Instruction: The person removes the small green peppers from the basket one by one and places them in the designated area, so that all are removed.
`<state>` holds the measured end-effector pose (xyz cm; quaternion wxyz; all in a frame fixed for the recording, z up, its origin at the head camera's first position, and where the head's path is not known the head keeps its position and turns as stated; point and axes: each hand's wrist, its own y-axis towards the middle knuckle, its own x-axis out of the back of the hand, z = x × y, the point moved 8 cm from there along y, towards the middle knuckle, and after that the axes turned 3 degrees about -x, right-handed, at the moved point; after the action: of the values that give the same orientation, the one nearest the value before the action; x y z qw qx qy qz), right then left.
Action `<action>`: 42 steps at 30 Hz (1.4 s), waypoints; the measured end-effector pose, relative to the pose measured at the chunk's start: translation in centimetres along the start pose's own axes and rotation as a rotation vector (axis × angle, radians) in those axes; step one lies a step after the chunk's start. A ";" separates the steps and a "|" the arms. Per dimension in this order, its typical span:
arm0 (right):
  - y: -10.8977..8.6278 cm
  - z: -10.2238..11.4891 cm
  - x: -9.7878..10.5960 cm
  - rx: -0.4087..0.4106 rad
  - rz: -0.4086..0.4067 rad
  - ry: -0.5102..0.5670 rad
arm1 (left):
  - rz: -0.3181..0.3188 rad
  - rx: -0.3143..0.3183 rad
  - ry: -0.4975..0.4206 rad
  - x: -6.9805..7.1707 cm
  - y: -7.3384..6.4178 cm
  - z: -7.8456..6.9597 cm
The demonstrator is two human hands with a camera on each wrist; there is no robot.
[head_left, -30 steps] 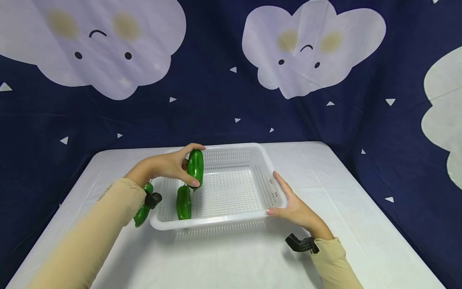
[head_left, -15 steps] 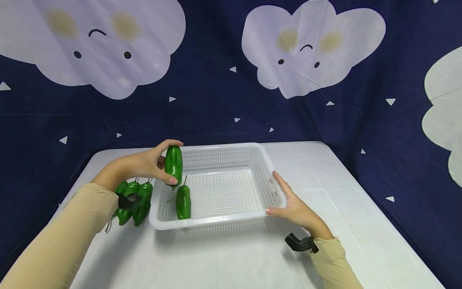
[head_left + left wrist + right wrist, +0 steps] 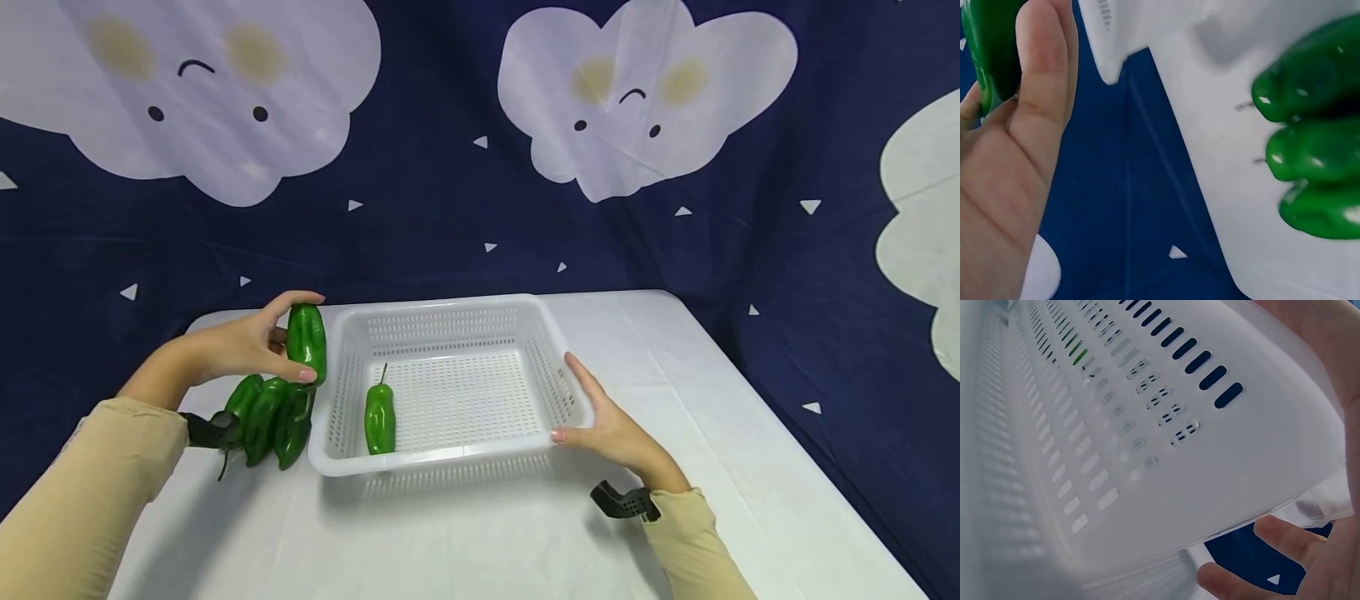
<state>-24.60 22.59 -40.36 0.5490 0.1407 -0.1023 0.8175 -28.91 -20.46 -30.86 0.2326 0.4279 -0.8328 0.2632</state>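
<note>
My left hand [image 3: 238, 343] grips a green pepper [image 3: 307, 342] between thumb and fingers, held up over the basket's left edge. In the left wrist view, that pepper [image 3: 996, 47] shows beside the fingers, partly cut off. Below the hand, several more green peppers [image 3: 264, 421] lie side by side on the table. One pepper [image 3: 380, 419] lies inside the white plastic basket [image 3: 435, 457], near its front left. At the front right corner my right hand [image 3: 618, 433] holds the basket, thumb at the front rim and fingers along the right side. The right wrist view shows the slotted basket wall [image 3: 1235, 444] up close.
A white cloth covers the table [image 3: 480, 542]. Behind it hangs a dark blue curtain [image 3: 435, 225] printed with clouds and small triangles. Black straps with camera mounts [image 3: 626, 502] sit at both wrists.
My left hand has carried the gripped pepper leftward from above the basket's inside to its left edge. The table peppers have come into fuller view. The right hand and basket have stayed put.
</note>
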 end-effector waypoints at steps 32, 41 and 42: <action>0.0 0.1 0.0 0.009 0.009 0.025 | 0.029 0.161 0.233 -0.8 -0.8 7.4; 0.0 0.2 -0.1 0.004 0.013 0.030 | 0.062 0.206 0.289 -2.2 -0.5 8.1; 0.0 0.2 -0.1 0.005 0.013 0.029 | 0.055 0.204 0.295 -2.2 -0.4 8.1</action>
<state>-24.53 22.46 -40.22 0.5445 0.1295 -0.0931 0.8234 -28.72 -24.51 -38.21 0.3005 0.3830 -0.7700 0.4125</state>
